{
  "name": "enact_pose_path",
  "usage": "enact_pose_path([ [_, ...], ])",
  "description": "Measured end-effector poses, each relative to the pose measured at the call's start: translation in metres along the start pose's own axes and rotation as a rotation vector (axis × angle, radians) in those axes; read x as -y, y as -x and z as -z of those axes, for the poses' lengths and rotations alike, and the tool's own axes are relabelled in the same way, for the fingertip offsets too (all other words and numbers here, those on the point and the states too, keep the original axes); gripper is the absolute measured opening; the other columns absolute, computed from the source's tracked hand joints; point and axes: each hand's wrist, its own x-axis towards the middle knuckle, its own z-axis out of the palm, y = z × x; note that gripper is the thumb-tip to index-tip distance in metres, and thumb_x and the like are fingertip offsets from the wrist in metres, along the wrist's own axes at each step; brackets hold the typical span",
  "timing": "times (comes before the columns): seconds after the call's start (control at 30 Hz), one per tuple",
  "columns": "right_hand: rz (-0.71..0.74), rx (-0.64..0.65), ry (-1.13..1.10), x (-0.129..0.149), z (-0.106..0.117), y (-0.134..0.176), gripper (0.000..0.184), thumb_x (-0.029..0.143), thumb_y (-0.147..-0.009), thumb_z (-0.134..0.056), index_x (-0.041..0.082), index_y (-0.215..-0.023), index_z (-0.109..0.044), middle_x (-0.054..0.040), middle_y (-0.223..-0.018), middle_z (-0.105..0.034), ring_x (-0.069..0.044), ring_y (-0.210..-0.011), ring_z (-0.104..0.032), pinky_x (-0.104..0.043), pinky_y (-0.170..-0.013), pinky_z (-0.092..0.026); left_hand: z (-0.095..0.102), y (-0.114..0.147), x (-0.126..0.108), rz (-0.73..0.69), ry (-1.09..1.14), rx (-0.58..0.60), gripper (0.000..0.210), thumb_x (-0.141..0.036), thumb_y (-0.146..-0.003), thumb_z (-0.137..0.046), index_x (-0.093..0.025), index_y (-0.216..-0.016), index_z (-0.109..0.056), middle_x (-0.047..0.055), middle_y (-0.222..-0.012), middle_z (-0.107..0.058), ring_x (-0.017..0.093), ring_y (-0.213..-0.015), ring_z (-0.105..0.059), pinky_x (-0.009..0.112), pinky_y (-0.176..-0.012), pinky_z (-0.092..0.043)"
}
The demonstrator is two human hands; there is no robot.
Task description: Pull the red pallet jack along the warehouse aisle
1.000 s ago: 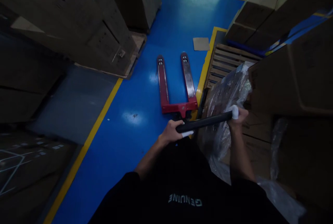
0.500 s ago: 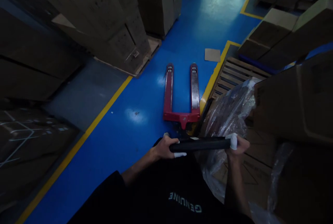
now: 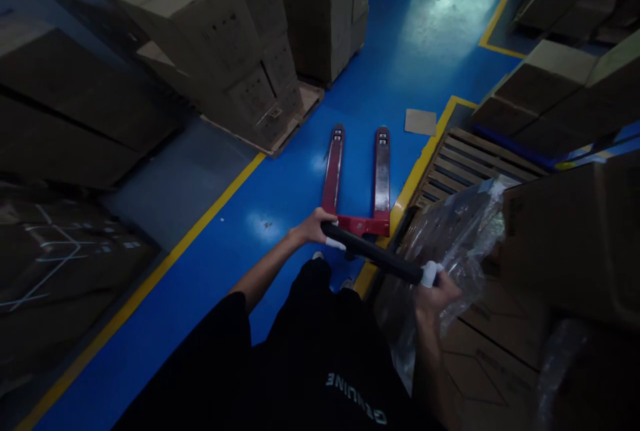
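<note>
A red pallet jack (image 3: 358, 177) lies on the blue floor ahead of me, its two forks pointing away. Its black handle bar (image 3: 373, 253) runs crosswise just in front of my body, tilted down to the right. My left hand (image 3: 313, 227) grips the bar's left end, with white tape on a finger. My right hand (image 3: 434, 289) grips the right end, also with a white-wrapped finger, close against plastic-wrapped cartons (image 3: 450, 244).
Stacked cardboard boxes (image 3: 235, 37) on a pallet stand to the left behind a yellow floor line (image 3: 200, 217). An empty wooden pallet (image 3: 465, 164) lies right of the forks. More cartons (image 3: 565, 231) crowd the right side. A flat cardboard scrap (image 3: 421, 122) lies on the floor.
The handle bar has swung from level to tilted, left end forward and right end back toward me. The view has shifted, showing more of the aisle ahead.
</note>
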Motion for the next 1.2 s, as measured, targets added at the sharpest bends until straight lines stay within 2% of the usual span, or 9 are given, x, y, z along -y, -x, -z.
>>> enact_pose_path([
  [0.1,-0.088,-0.026,0.026,0.024,-0.017,0.015,0.058,0.072,-0.106,-0.066,0.023,-0.075,-0.066,0.0003,-0.066,-0.056,-0.018,-0.065,-0.048,-0.035,-0.067,-0.037,0.033,-0.064,0.032,-0.047,0.003,0.066,0.081,-0.082,-0.062,-0.106,-0.021,-0.061,-0.054,-0.006,-0.057,-0.045,0.011,-0.055,-0.044,0.027,-0.056,-0.035],
  [0.23,-0.155,-0.215,0.059,0.034,-0.046,-0.009,0.057,0.074,-0.103,-0.068,0.025,-0.074,-0.067,-0.0025,-0.065,-0.056,-0.021,-0.065,-0.047,-0.038,-0.066,-0.037,0.047,-0.153,0.057,-0.062,0.006,0.213,0.084,-0.09,-0.06,-0.102,-0.023,-0.062,-0.051,-0.005,-0.058,-0.049,0.012,-0.058,-0.044,0.029,-0.059,-0.034],
  [0.37,-0.199,-0.343,0.102,0.021,-0.057,-0.068,0.059,0.075,-0.102,-0.065,0.025,-0.072,-0.064,-0.0032,-0.064,-0.054,-0.02,-0.066,-0.046,-0.037,-0.065,-0.035,0.037,-0.223,0.066,-0.123,0.039,0.319,0.083,-0.089,-0.068,-0.098,-0.024,-0.063,-0.046,-0.007,-0.06,-0.04,0.012,-0.062,-0.038,0.029,-0.062,-0.029],
  [0.47,-0.203,-0.395,0.155,0.009,-0.057,-0.119,0.06,0.075,-0.102,-0.062,0.023,-0.072,-0.064,-0.001,-0.063,-0.049,-0.018,-0.065,-0.042,-0.036,-0.064,-0.033,0.022,-0.266,0.071,-0.154,0.047,0.293,0.082,-0.088,-0.072,-0.096,-0.024,-0.065,-0.045,-0.008,-0.062,-0.035,0.012,-0.064,-0.035,0.03,-0.064,-0.028],
  [0.6,-0.158,-0.418,0.127,-0.011,-0.059,-0.19,0.064,0.079,-0.101,-0.061,0.026,-0.066,-0.049,0.0021,-0.063,-0.036,-0.015,-0.065,-0.035,-0.035,-0.064,-0.029,0.002,-0.317,0.078,-0.133,0.039,0.221,0.08,-0.09,-0.072,-0.094,-0.023,-0.066,-0.049,-0.007,-0.061,-0.04,0.012,-0.063,-0.04,0.03,-0.067,-0.032],
  [0.8,-0.101,-0.345,0.086,-0.043,-0.063,-0.285,0.067,0.084,-0.098,-0.059,0.025,-0.069,-0.05,0.0029,-0.067,-0.035,-0.014,-0.069,-0.035,-0.033,-0.065,-0.029,-0.017,-0.385,0.085,-0.083,-0.03,0.154,0.078,-0.09,-0.073,-0.093,-0.022,-0.071,-0.053,-0.006,-0.067,-0.042,0.014,-0.068,-0.041,0.031,-0.07,-0.03],
  [1.0,-0.059,-0.258,-0.003,-0.056,-0.062,-0.366,0.061,0.076,-0.095,-0.065,0.023,-0.067,-0.055,0.002,-0.068,-0.039,-0.015,-0.07,-0.037,-0.033,-0.066,-0.03,-0.03,-0.444,0.086,-0.048,-0.056,0.091,0.073,-0.066,-0.073,-0.105,-0.024,-0.069,-0.045,-0.007,-0.066,-0.038,0.013,-0.069,-0.035,0.033,-0.071,-0.026],
  [1.1,-0.064,-0.217,-0.006,-0.067,-0.058,-0.399,0.061,0.077,-0.091,-0.068,0.021,-0.068,-0.063,0.0006,-0.067,-0.045,-0.016,-0.068,-0.043,-0.033,-0.065,-0.035,-0.038,-0.453,0.081,-0.01,-0.09,0.07,0.072,-0.057,-0.077,-0.108,-0.024,-0.067,-0.045,-0.007,-0.065,-0.039,0.012,-0.068,-0.04,0.032,-0.072,-0.027],
  [1.2,-0.035,-0.138,-0.004,-0.09,-0.05,-0.432,0.064,0.08,-0.091,-0.068,0.021,-0.068,-0.062,0.0013,-0.066,-0.045,-0.015,-0.065,-0.043,-0.032,-0.063,-0.037,-0.058,-0.435,0.072,0.057,-0.102,0.029,0.06,-0.05,-0.08,-0.11,-0.021,-0.072,-0.058,-0.005,-0.067,-0.051,0.014,-0.068,-0.052,0.031,-0.073,-0.031],
])
